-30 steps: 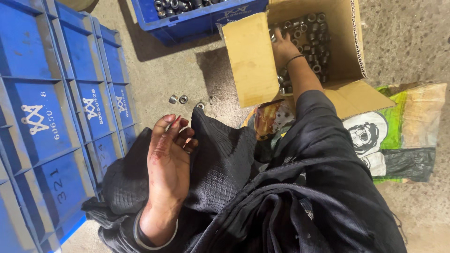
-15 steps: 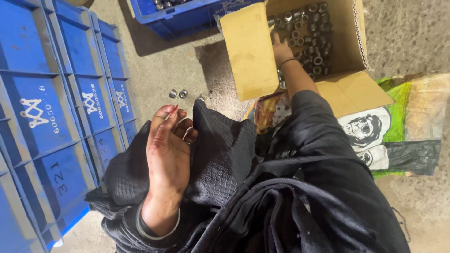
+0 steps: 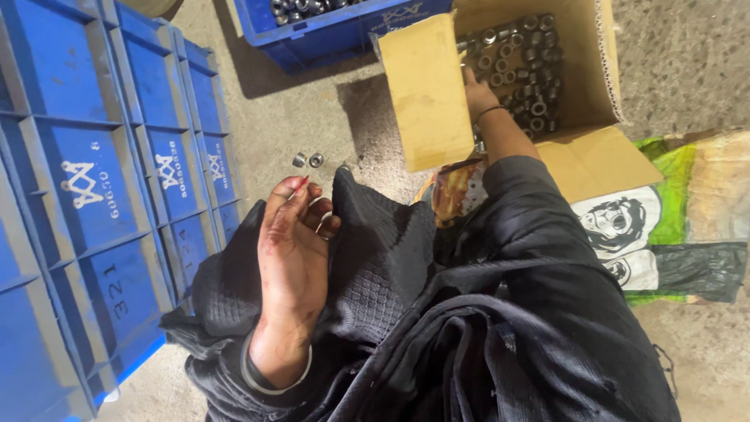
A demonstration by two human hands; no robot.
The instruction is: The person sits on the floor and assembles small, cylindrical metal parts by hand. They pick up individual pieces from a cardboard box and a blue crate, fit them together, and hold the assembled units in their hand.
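The right hand (image 3: pixel 478 95) reaches into the cardboard box (image 3: pixel 594 70) among the metal rings (image 3: pixel 525 61); its grip is hidden. The left hand (image 3: pixel 295 250) rests half-curled on dark cloth, cradling rings. Judging by this, picking is underway.

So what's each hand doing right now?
Left hand: loosely curled on the lap; holding anything, cannot tell.
Right hand: inside the cardboard box, fingers hidden.

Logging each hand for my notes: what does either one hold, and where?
Left hand cups small metal rings in curled fingers. Right hand reaches into the cardboard box; its hold cannot be told.
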